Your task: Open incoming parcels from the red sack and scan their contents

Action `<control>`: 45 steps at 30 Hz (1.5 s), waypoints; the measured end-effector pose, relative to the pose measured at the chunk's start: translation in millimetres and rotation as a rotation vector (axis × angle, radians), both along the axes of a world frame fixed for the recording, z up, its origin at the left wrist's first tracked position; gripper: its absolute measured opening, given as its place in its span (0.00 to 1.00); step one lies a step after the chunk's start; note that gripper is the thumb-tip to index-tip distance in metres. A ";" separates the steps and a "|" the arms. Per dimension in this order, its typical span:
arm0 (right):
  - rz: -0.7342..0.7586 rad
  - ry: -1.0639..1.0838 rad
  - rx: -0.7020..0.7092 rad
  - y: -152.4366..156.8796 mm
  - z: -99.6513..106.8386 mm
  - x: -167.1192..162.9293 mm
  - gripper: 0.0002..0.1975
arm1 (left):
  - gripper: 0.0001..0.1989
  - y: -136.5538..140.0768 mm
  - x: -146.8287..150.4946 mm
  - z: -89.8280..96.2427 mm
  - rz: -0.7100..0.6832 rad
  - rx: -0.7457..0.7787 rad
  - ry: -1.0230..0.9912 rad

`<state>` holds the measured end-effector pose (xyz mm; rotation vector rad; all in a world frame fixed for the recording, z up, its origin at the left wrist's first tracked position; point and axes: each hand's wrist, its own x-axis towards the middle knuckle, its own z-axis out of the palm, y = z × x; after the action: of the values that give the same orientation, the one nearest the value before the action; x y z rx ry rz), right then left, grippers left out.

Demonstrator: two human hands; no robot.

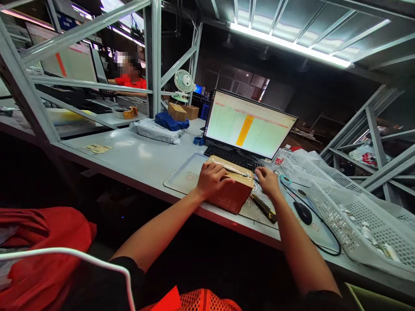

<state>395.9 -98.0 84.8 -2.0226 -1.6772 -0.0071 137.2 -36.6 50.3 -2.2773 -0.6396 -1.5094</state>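
Observation:
A brown cardboard box with shiny clear tape along its top sits at the desk's front edge, on a pale patterned mat. My left hand grips it from the left, fingers over the top and thumb along the front face. Just beyond the box's right end is my right hand, its fingers curled together; whatever they may hold is hidden. Close by on the mat lies a yellow-and-black box cutter. A dark line, perhaps a slit or raised tape, runs across the box top.
Behind the box stand a keyboard and a monitor. To the right are a mouse, a cable, tape rolls and white perforated baskets. Wrapped parcels lie at the back left. A person sits beyond the metal frame.

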 end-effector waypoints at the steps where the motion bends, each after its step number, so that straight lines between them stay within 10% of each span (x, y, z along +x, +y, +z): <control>1: 0.085 0.004 0.020 9.5 14.0 -5.5 0.21 | 0.21 0.5 -0.1 -0.1 0.001 0.007 -0.002; 6: 0.418 -0.217 -0.190 35.5 58.1 -52.7 0.19 | 0.22 1.8 -3.5 0.7 -0.004 0.036 -0.015; 12: 0.251 -0.636 -0.242 25.9 71.7 -69.7 0.24 | 0.24 0.9 1.2 4.3 0.000 0.086 -0.007; 16: 0.043 -0.480 -0.154 52.2 68.8 -51.2 0.23 | 0.23 -4.2 1.5 2.5 -0.013 0.088 -0.017; 22: 0.169 -0.003 -0.266 91.9 40.5 -29.8 0.26 | 0.22 -14.5 -1.0 2.6 0.042 -0.160 0.118; 37: 0.200 0.076 -0.205 95.6 30.2 -22.9 0.24 | 0.27 15.2 -9.6 111.1 -0.030 -0.562 0.766; 42: 0.196 0.080 -0.149 90.6 29.4 -25.6 0.21 | 0.12 -50.6 -24.7 77.8 0.237 -0.227 0.556; 45: 0.235 0.162 0.171 82.6 29.1 -24.3 0.11 | 0.15 -77.9 -44.7 43.5 0.129 -0.167 0.503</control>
<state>371.6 -15.5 113.9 -1.6486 -1.7368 0.0895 92.5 -114.5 93.8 -2.5418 -0.7597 -0.7970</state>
